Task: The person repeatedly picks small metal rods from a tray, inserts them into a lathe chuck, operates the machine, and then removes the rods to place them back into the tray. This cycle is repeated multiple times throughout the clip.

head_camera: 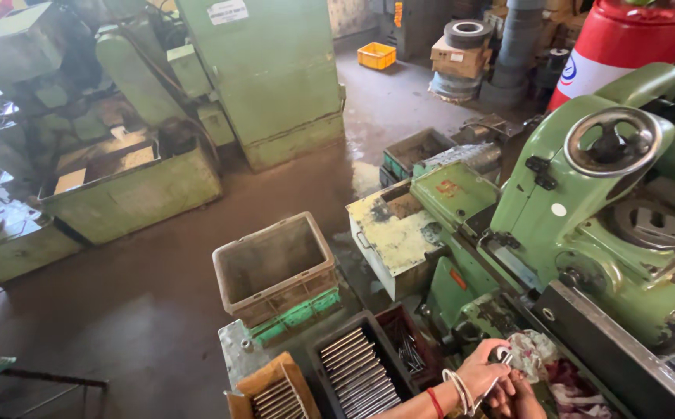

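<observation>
Left hand [483,372], bangles at the wrist, pinches a small metal piece [502,355] over a rag [535,353] on the green machine's [554,233] front edge; right hand [525,397] beneath, grip unclear. Black tray of steel rods [357,372] just beside.

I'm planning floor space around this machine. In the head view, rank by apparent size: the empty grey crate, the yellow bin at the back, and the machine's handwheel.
1. Empty grey crate, clearly largest.
2. Handwheel.
3. Yellow bin, smallest, though it stands far from the camera, so its true size is unsure.
</observation>
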A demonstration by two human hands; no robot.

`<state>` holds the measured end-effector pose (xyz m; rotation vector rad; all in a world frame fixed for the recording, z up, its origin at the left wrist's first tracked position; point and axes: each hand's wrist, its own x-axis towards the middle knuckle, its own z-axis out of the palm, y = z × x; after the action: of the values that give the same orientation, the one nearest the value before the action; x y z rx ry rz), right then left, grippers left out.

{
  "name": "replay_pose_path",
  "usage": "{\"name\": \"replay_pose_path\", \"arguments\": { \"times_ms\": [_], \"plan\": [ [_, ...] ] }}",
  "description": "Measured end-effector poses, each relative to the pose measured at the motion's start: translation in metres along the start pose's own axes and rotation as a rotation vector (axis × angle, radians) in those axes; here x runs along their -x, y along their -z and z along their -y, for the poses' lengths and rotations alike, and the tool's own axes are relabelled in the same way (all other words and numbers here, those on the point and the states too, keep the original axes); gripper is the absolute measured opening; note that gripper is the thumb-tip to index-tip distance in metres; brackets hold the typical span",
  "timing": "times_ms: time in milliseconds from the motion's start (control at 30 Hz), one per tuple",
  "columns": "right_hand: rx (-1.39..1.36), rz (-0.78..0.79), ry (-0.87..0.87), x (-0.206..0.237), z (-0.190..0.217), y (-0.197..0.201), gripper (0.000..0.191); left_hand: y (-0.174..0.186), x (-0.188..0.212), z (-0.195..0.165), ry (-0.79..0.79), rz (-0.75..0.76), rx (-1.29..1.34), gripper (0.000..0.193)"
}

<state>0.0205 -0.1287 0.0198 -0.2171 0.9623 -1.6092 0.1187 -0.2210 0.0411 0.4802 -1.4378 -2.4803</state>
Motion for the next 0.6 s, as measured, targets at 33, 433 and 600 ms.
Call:
{"name": "replay_pose_path", "arguments": {
  "times_ms": [33, 433, 600],
  "plan": [
    [0.035, -0.018, 0.024, 0.002, 0.002, -0.001, 0.044, -0.001, -0.001, -0.001, 0.001, -0.009, 0.009, 0.050],
    [1.273, -0.576, 1.008, 0.031, 0.044, 0.031, 0.017, -0.015, -0.014, -0.004, 0.217, 0.045, 0.345, 0.042],
    [1.311, -0.564, 1.186, 0.043, 0.042, 0.031, 0.017, -0.048, -0.002, -0.007, -0.247, -0.195, -0.202, 0.024]
  ]
}}
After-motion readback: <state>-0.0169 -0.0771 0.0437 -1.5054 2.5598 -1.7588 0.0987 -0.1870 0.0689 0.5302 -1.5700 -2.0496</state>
